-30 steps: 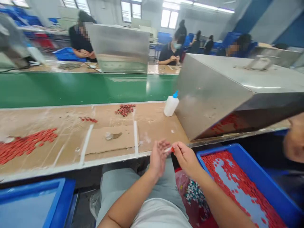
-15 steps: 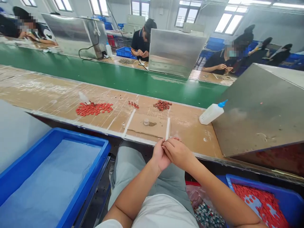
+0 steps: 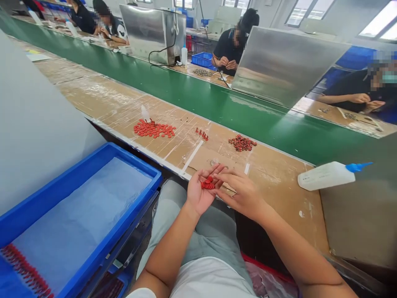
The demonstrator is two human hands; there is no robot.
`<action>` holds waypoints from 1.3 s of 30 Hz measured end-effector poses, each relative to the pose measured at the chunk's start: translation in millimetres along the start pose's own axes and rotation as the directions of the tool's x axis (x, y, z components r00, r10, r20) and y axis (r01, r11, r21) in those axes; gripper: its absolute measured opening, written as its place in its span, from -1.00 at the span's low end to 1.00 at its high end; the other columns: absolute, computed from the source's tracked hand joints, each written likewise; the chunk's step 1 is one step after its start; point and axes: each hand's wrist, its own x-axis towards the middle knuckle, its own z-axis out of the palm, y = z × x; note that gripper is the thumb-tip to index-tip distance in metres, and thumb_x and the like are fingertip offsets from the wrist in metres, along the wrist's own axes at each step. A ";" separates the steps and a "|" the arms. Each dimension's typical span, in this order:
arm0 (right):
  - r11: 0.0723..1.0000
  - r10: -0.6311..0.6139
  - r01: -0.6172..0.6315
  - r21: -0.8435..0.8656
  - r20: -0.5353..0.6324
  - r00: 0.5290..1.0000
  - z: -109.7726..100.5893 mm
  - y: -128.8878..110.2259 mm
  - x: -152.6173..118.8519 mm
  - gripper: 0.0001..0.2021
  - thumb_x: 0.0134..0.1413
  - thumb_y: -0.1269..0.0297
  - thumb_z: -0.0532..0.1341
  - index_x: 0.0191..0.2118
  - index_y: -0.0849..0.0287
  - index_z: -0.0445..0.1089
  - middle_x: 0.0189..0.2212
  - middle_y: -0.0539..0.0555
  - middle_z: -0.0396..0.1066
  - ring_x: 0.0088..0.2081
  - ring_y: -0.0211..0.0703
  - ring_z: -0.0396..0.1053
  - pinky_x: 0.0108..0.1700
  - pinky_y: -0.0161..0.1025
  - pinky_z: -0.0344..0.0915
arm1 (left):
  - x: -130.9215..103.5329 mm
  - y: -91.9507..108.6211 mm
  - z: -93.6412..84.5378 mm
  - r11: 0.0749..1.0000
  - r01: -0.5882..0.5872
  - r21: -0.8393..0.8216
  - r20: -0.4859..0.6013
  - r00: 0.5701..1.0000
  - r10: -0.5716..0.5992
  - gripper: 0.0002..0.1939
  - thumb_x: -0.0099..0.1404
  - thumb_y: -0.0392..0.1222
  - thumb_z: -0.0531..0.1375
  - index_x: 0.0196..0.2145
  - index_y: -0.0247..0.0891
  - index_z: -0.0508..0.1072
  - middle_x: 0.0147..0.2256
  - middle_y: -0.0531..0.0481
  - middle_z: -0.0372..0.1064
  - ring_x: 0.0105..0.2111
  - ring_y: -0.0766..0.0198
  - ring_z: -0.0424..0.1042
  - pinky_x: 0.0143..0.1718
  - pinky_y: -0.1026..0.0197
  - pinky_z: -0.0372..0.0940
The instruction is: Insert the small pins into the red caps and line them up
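My left hand (image 3: 197, 194) is turned palm up and cupped, with several small red discs (image 3: 207, 183) lying in it. My right hand (image 3: 245, 194) hovers just to the right of the discs, thumb and fingers apart, its fingertips close to the left fingers; I see nothing in its grasp. Beyond the hands, a small clear cup (image 3: 214, 161) on a piece of cardboard (image 3: 198, 157) is partly covered by the left fingers. A short row of small red upright pieces (image 3: 202, 133) stands on the bench, between a spread of red discs (image 3: 155, 129) and a pile of red-and-dark parts (image 3: 242, 142).
A white squeeze bottle (image 3: 327, 176) with a blue nozzle lies at the right, by a metal box (image 3: 359, 219). A blue tray (image 3: 93, 165) with red pieces in one corner is at my left. Behind the bench runs a green belt (image 3: 201, 101), with co-workers across it.
My hands, earlier clasped together, have separated, showing the red discs in the left palm. The view has swung left and tilted; more of the blue tray shows.
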 end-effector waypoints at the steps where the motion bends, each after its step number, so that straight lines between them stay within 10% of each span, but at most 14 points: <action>1: 1.000 -0.001 0.000 0.010 0.015 1.000 3.7 3.6 4.3 -0.64 0.14 0.29 0.26 0.06 0.11 0.34 -0.16 0.13 0.51 -0.06 -0.01 0.42 -0.01 0.00 0.39 | 0.1 3.1 0.7 1.000 -0.008 -0.010 0.000 1.000 0.008 -0.54 0.31 -0.08 0.04 0.02 -0.47 0.42 0.13 -0.32 0.31 0.17 0.04 0.28 0.08 0.14 0.28; 16: 0.987 -0.125 0.114 0.111 0.101 0.987 13.3 41.7 47.9 -0.73 0.17 0.29 0.23 0.00 0.09 0.40 -0.28 0.08 0.53 -0.23 -0.13 0.43 -0.13 -0.15 0.39 | 7.6 17.8 11.2 0.991 -0.135 0.003 -0.063 0.989 0.135 -0.53 0.33 -0.04 -0.01 -0.01 -0.43 0.46 0.03 -0.29 0.42 0.07 0.06 0.38 0.04 0.06 0.32; 26: 0.949 -0.290 0.299 -0.100 0.093 0.952 19.2 45.7 40.6 -0.81 0.23 0.24 0.18 -0.08 0.11 0.43 -0.21 0.10 0.55 -0.18 -0.16 0.49 -0.06 -0.17 0.38 | 16.6 19.4 2.1 0.994 0.017 0.107 -0.090 0.996 -0.007 -0.61 0.31 -0.12 0.00 -0.15 -0.42 0.51 -0.25 -0.21 0.53 -0.17 0.16 0.52 -0.11 0.13 0.41; 39: 0.978 -0.136 0.108 -0.179 -0.151 0.979 -2.1 71.5 21.2 -0.74 0.11 0.22 0.29 -0.08 0.17 0.45 -0.53 0.00 0.53 -0.54 -0.28 0.43 -0.41 -0.31 0.33 | 39.5 -0.5 -4.6 0.992 0.064 0.107 -0.109 0.993 -0.052 -0.79 0.29 -0.29 0.14 -0.17 -0.39 0.52 -0.16 -0.17 0.52 -0.05 0.18 0.48 0.00 0.21 0.38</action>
